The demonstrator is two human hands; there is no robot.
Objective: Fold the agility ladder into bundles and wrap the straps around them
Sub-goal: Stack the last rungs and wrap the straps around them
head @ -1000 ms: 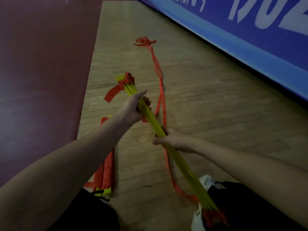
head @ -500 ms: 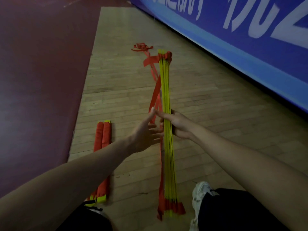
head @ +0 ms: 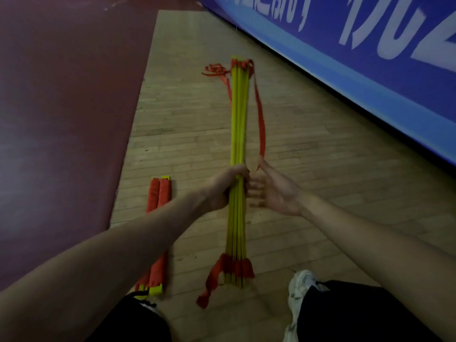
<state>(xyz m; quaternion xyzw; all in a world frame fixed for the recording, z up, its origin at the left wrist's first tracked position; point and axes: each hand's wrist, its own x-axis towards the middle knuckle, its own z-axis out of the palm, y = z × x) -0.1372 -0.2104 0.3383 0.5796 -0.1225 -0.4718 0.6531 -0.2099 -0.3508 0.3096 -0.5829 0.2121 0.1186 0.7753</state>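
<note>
Gripping the ladder bundle [head: 238,119] mid-length, the left hand [head: 225,187] sits beside the open-fingered right hand [head: 275,192].

The yellow rungs [head: 238,124] look like smooth, slightly shiny plastic slats. The red straps [head: 261,124] at their ends and along their right side are flat woven cloth, matt and limp. Left of the rungs, a second bundle [head: 159,196] is wound in the same dull red webbing, with glossy yellow plastic at its ends. Under the rungs the floor [head: 320,181] is worn wooden boards with a faint sheen. Right of the rungs, the blue banner [head: 370,70] looks smooth and printed.
</note>
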